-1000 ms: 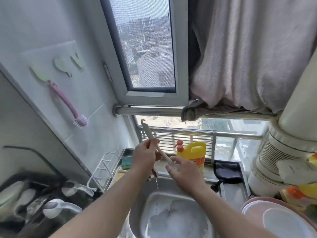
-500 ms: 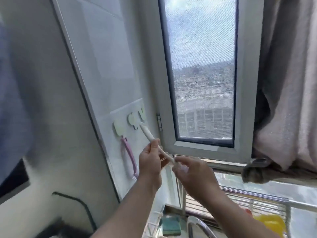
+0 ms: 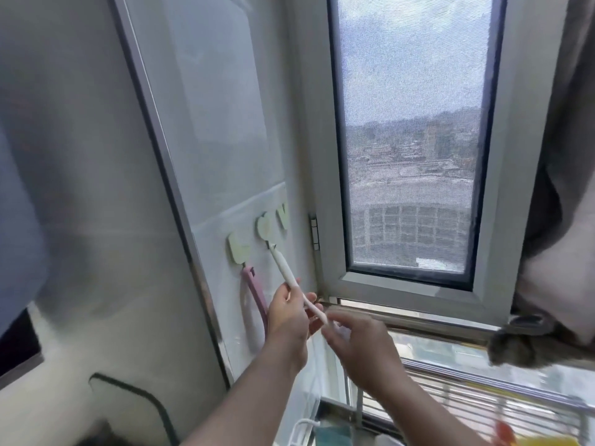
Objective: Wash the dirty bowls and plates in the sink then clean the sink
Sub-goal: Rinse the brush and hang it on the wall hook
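Observation:
I hold a long white brush handle [image 3: 285, 270] up against the left wall. Its hooked top end touches the middle heart-shaped wall hook [image 3: 264, 227]. My left hand [image 3: 289, 312] pinches the handle at mid-length. My right hand [image 3: 357, 341] is at the lower end, fingers curled around it; the brush head is hidden behind that hand. A pink brush [image 3: 254, 300] hangs from the left hook [image 3: 237, 251]. The sink, bowls and plates are out of view below.
A third pale hook [image 3: 283, 215] sits right of the middle one. The window frame [image 3: 325, 188] stands close on the right, a grey curtain [image 3: 560, 220] beyond it. A metal rack [image 3: 467, 403] and a yellow bottle [image 3: 547, 441] show at the bottom right.
My view has risen from the sink to the wall. Both hands lifted the white brush up and left until its hooked end reached the middle wall hook.

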`<action>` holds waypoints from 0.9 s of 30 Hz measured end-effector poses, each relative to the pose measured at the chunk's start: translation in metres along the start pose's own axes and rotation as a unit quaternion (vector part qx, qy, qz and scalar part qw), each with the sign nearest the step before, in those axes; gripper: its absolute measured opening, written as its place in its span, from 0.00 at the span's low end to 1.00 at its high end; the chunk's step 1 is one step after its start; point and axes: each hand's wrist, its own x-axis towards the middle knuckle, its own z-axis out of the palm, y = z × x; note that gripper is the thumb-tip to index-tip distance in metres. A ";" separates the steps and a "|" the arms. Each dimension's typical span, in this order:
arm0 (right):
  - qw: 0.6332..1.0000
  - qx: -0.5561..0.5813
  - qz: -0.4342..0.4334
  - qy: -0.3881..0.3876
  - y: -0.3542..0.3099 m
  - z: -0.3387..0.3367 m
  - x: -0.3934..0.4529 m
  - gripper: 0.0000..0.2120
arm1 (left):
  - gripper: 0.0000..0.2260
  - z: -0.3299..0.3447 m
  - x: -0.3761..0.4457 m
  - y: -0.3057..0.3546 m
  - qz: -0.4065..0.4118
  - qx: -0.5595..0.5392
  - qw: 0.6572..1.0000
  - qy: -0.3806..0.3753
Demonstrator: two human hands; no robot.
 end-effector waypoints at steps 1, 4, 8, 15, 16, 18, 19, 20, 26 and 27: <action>1.000 0.007 0.007 -0.004 0.002 0.005 0.001 0.11 | 0.09 0.000 0.003 -0.001 -0.001 0.010 1.000 0.008; 1.000 0.013 0.017 -0.010 0.006 0.015 0.004 0.13 | 0.10 -0.001 0.010 -0.009 0.011 0.032 0.999 0.023; 0.999 0.022 0.024 -0.015 0.011 0.023 0.002 0.13 | 0.09 -0.007 0.011 -0.032 0.028 0.056 0.998 0.016; 0.994 0.048 0.068 -0.071 0.046 0.018 -0.026 0.24 | 0.12 -0.044 -0.044 -0.142 -0.059 0.158 0.985 0.038; 0.992 0.063 0.083 -0.074 0.058 0.014 -0.036 0.22 | 0.09 -0.049 -0.059 -0.161 -0.084 0.181 0.979 0.045; 0.988 0.073 0.119 -0.061 0.086 0.003 -0.064 0.12 | 0.12 -0.054 -0.091 -0.196 -0.140 0.236 0.961 0.033; 0.988 0.065 0.137 -0.040 0.105 -0.002 -0.080 0.06 | 0.13 -0.057 -0.105 -0.213 -0.156 0.272 0.949 0.019; 0.985 0.052 0.166 -0.014 0.124 -0.009 -0.100 0.05 | 0.10 -0.056 -0.123 -0.226 -0.170 0.305 0.937 -0.006; 0.898 0.011 0.435 0.063 0.236 -0.021 -0.245 0.13 | 0.16 -0.025 -0.204 -0.301 -0.226 0.448 0.844 -0.191; 0.886 0.002 0.461 0.046 0.251 -0.020 -0.269 0.11 | 0.15 -0.023 -0.208 -0.318 -0.236 0.470 0.822 -0.221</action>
